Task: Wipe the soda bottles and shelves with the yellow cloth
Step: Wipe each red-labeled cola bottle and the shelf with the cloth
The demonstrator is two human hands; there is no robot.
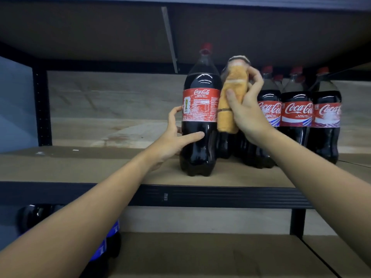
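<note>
We note the front bottle (198, 117): dark brown cola, red cap, red label with white script. The bottles at right (296, 115) carry red labels with white and blue bands. The cloth (230, 99) is yellow-orange with a dark stripe. The shelf (100, 167) board is tan, its frame black.

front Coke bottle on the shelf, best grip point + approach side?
Probably the dark lower body just below the red label, from the left. The front bottle stands upright near the shelf edge, with open shelf to its left; the left hand already grips there. On the right, the yellow cloth, held by the right hand, and the other bottles crowd it.
</note>
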